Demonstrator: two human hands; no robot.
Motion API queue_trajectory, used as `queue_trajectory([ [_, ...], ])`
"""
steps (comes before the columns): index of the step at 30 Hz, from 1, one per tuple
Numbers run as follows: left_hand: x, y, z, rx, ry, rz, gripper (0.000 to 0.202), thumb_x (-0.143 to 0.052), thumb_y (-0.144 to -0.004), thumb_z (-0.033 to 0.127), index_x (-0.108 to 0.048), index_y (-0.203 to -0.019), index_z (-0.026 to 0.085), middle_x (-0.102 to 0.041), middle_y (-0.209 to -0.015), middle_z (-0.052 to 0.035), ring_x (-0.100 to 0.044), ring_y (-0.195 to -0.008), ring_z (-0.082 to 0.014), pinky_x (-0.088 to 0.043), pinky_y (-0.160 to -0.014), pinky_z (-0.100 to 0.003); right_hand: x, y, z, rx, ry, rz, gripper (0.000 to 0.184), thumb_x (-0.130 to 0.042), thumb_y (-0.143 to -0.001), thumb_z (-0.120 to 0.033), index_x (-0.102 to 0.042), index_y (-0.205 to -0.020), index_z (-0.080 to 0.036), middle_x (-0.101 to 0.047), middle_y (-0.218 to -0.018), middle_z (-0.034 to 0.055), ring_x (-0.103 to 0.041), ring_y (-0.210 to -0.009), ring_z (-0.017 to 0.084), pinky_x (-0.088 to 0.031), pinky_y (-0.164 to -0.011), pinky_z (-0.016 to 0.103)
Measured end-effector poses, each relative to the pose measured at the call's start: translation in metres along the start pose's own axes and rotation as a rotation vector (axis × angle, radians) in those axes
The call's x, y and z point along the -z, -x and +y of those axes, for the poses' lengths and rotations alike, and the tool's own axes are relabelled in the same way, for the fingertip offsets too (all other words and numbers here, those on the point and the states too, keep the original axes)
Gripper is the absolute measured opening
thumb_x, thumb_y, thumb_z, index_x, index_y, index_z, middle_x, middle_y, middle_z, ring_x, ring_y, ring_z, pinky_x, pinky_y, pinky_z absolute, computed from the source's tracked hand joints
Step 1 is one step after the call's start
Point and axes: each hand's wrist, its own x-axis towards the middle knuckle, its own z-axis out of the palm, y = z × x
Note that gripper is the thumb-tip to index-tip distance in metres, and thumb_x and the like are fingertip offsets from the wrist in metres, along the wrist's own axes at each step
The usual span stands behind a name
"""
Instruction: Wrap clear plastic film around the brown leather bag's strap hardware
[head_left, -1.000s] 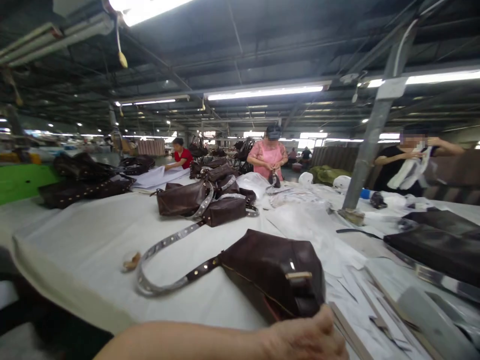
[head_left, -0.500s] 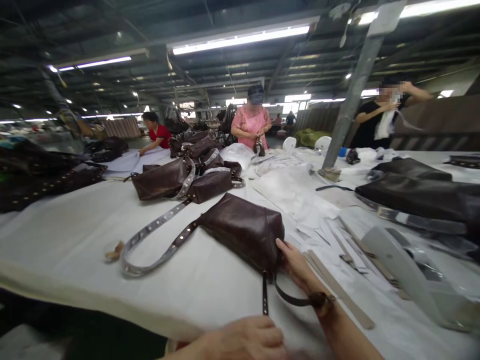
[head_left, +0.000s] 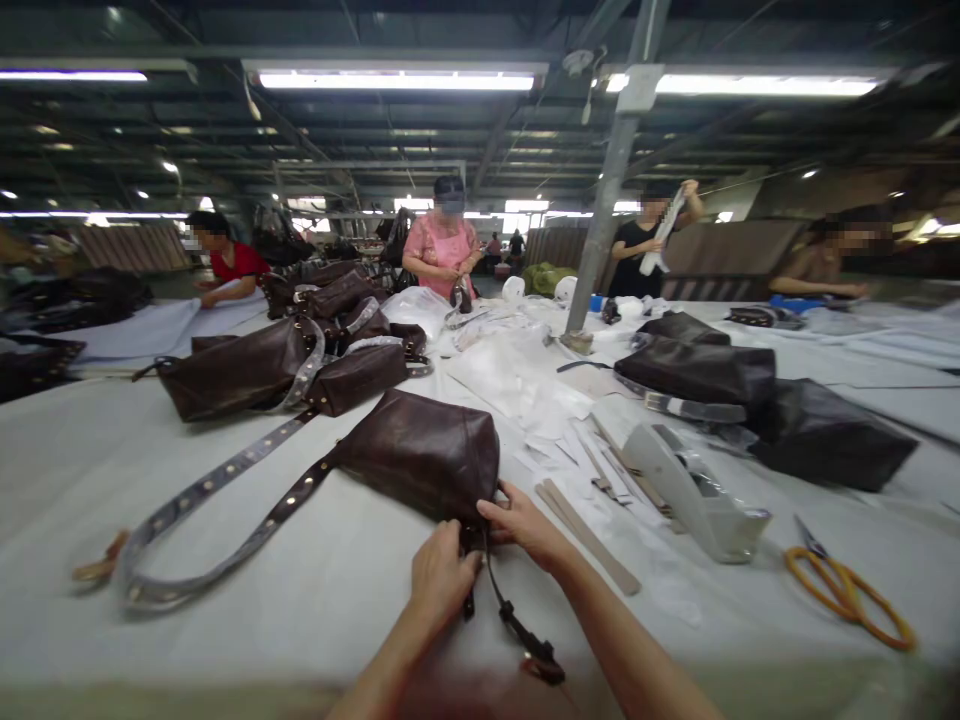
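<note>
left hand (head_left: 442,575) was curled narrow, fingers pinched on the thin strap (head_left: 517,625) right where it met the bag. right hand (head_left: 525,525) sat just beside it, fingers bent and clamped on the near lower corner of the brown leather bag (head_left: 420,455). the hands were almost touching.

the bag lay on its side on the white table cover (head_left: 300,640), near the front edge, centre of view. soft, slightly glossy, creased leather, rounded boxy shape. the thin strap was dark and narrow, trailing toward the person and ending in a small clasp. a long studded shoulder strap (head_left: 217,500) ran off the bag's left end in a flat loop, with round metal studs and part of it wrapped in grey film. a tan scrap (head_left: 97,565) lay by the loop's far end.

right of the hands lay flat pale strips (head_left: 589,535), long and thin, then a grey plastic tape dispenser (head_left: 694,490), wedge shaped. orange-handled scissors (head_left: 847,590) lay well to the right, near the table edge.

behind the bag were more brown bags (head_left: 232,375), piled and touching, with the same studded straps. crinkled clear plastic and white paper sheets (head_left: 510,375) covered mid table. two black bags (head_left: 697,370) lay on the right, matte and slumped. a grey steel post (head_left: 607,200) rose from the table.

at the far side stood a person in a pink top (head_left: 444,250), a person in a red top (head_left: 232,265) and a person in a black top (head_left: 637,245).
</note>
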Motion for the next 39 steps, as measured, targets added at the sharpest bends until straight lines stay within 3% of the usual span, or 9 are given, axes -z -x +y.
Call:
queue_trajectory([
  [3, -0.011, -0.012, -0.003, -0.070, 0.168, 0.003, 0.015, -0.046, -0.080, 0.018, -0.058, -0.089, 0.018, -0.067, -0.095, -0.0087, -0.062, -0.092, -0.0205, -0.043, -0.078, -0.029, -0.001, -0.009, 0.004, 0.104, 0.087, 0.122, 0.063, -0.070, -0.070, -0.050, -0.049, -0.120, -0.018, -0.064, -0.080, 0.0012, -0.064, -0.073, 0.020, -0.054, -0.060, 0.031],
  [6, -0.017, -0.022, -0.016, -0.009, 0.512, -0.189, 0.011, -0.046, -0.081, 0.028, -0.050, -0.079, 0.018, -0.063, -0.071, -0.0034, -0.056, -0.056, -0.0138, -0.040, -0.053, -0.024, 0.001, -0.007, 0.008, 0.186, 0.262, 0.178, 0.049, -0.065, -0.075, -0.044, -0.055, -0.116, -0.017, -0.065, -0.081, 0.0025, -0.064, -0.073, 0.021, -0.054, -0.061, 0.032],
  [8, -0.017, -0.025, -0.025, 0.055, 0.703, -0.339, 0.025, -0.050, -0.079, 0.044, -0.047, -0.077, 0.019, -0.055, -0.057, 0.0015, -0.040, -0.039, -0.0085, -0.026, -0.040, -0.020, 0.004, 0.003, 0.010, 0.242, 0.371, 0.182, 0.040, -0.062, -0.077, -0.037, -0.059, -0.112, -0.017, -0.067, -0.085, 0.0048, -0.065, -0.078, 0.022, -0.054, -0.069, 0.034],
  [11, -0.014, -0.027, -0.033, 0.036, 0.825, -0.412, 0.048, -0.056, -0.069, 0.064, -0.049, -0.076, 0.017, -0.045, -0.048, 0.0063, -0.027, -0.036, -0.0046, -0.012, -0.038, -0.019, 0.014, 0.025, 0.011, 0.276, 0.518, 0.186, 0.038, -0.061, -0.078, -0.029, -0.062, -0.113, -0.014, -0.068, -0.098, 0.0095, -0.065, -0.089, 0.023, -0.052, -0.081, 0.035],
  [16, -0.009, -0.019, -0.036, -0.006, 0.858, -0.458, 0.055, -0.061, -0.066, 0.067, -0.053, -0.087, 0.016, -0.056, -0.063, 0.0022, -0.027, -0.038, -0.0031, -0.013, -0.037, -0.020, 0.042, 0.061, 0.017, 0.349, 0.737, 0.192, 0.033, -0.054, -0.082, -0.022, -0.063, -0.113, -0.013, -0.067, -0.101, 0.0116, -0.063, -0.092, 0.022, -0.049, -0.086, 0.035],
  [23, -0.010, -0.018, -0.035, -0.039, 0.681, -0.336, 0.052, -0.053, -0.071, 0.068, -0.061, -0.076, 0.017, -0.060, -0.065, -0.0011, -0.029, -0.042, -0.0067, -0.019, -0.040, -0.022, 0.068, 0.090, 0.022, 0.335, 0.838, 0.235, 0.027, -0.052, -0.087, -0.025, -0.064, -0.110, -0.021, -0.068, -0.102, 0.0061, -0.062, -0.097, 0.022, -0.047, -0.090, 0.035],
  [28, -0.002, -0.016, -0.031, -0.109, 0.682, -0.438, 0.050, -0.049, -0.078, 0.065, -0.060, -0.087, 0.016, -0.054, -0.057, 0.0016, -0.029, -0.045, -0.0083, -0.018, -0.041, -0.021, 0.071, 0.086, 0.023, 0.292, 0.790, 0.279, 0.029, -0.053, -0.087, -0.032, -0.066, -0.112, -0.026, -0.068, -0.111, 0.0051, -0.061, -0.106, 0.026, -0.044, -0.098, 0.038],
  [33, -0.004, -0.008, -0.039, -0.098, 0.843, -0.525, 0.055, -0.052, -0.080, 0.062, -0.054, -0.106, 0.014, -0.053, -0.062, 0.0024, -0.025, -0.045, -0.0059, -0.013, -0.042, -0.020, 0.089, 0.075, 0.012, 0.300, 0.793, 0.343, 0.030, -0.048, -0.088, -0.033, -0.069, -0.106, -0.021, -0.070, -0.107, 0.0084, -0.063, -0.101, 0.027, -0.047, -0.093, 0.040],
  [39, -0.013, -0.002, -0.044, -0.086, 0.795, -0.406, 0.053, -0.051, -0.080, 0.066, -0.060, -0.098, 0.016, -0.059, -0.071, -0.0014, -0.029, -0.044, -0.0057, -0.019, -0.041, -0.020, 0.123, 0.056, -0.003, 0.252, 0.881, 0.446, 0.033, -0.046, -0.087, -0.036, -0.071, -0.101, -0.018, -0.071, -0.105, 0.0093, -0.064, -0.099, 0.027, -0.047, -0.092, 0.041],
])
